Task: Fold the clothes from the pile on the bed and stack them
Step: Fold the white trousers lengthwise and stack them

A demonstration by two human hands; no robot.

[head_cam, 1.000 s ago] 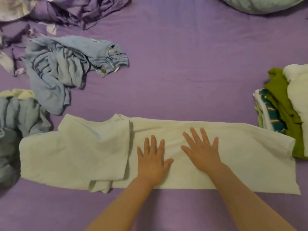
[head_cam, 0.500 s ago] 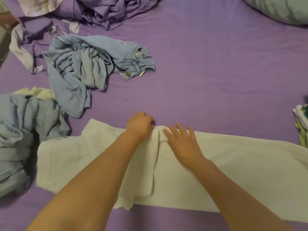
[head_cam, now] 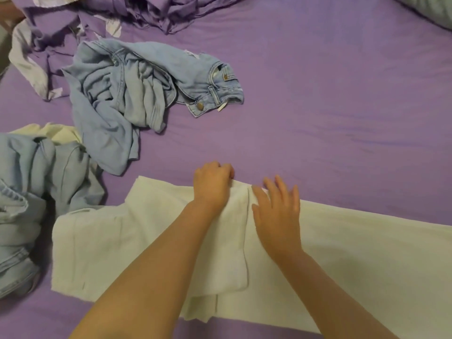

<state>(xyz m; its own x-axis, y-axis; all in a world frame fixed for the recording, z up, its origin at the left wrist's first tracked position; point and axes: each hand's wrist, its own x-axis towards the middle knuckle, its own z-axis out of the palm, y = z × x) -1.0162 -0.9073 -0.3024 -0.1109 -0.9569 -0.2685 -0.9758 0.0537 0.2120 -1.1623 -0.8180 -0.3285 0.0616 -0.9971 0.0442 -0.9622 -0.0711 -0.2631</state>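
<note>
Purple bed (head_cam: 318, 106): left hand (head_cam: 213, 183), fingers curled, grips the cream garment's (head_cam: 354, 260) far edge; right hand (head_cam: 277, 211) rests flat beside it, fingers slightly spread.

Cloth (head_cam: 342, 260) across the near bed (head_cam: 318, 106), both hands on its far edge, jeans (head_cam: 137, 94) behind left, denim heap (head_cam: 31, 192) far left
</note>
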